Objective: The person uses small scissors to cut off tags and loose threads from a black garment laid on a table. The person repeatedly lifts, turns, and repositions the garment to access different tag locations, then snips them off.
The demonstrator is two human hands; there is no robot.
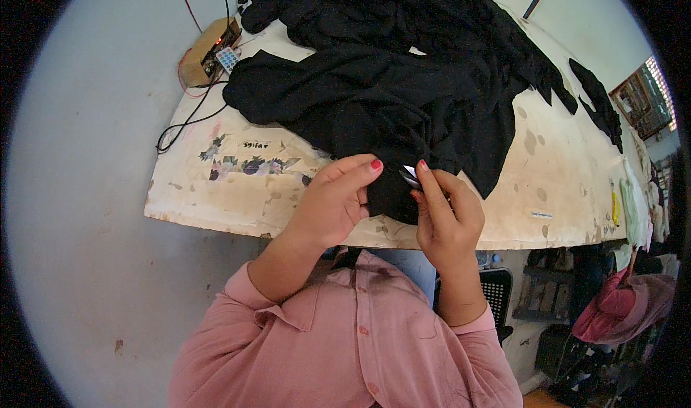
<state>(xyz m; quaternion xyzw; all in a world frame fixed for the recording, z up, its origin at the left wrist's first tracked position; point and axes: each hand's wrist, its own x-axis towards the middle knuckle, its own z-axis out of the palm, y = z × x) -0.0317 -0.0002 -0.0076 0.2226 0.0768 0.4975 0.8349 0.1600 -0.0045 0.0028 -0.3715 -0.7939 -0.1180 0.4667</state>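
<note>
A large black garment lies bunched across a worn cream worktable. My left hand pinches a fold of the black cloth at the table's near edge, thumb and forefinger closed on it. Just to its right, my right hand grips a small metal thread snipper, its shiny tip touching the same fold of cloth. Both hands sit close together over the near edge, pink sleeves below them.
A wooden block with a small circuit board and red and black wires sits at the table's far left corner. A separate black fabric piece lies far right. Pink cloth and shelves are under the table at right.
</note>
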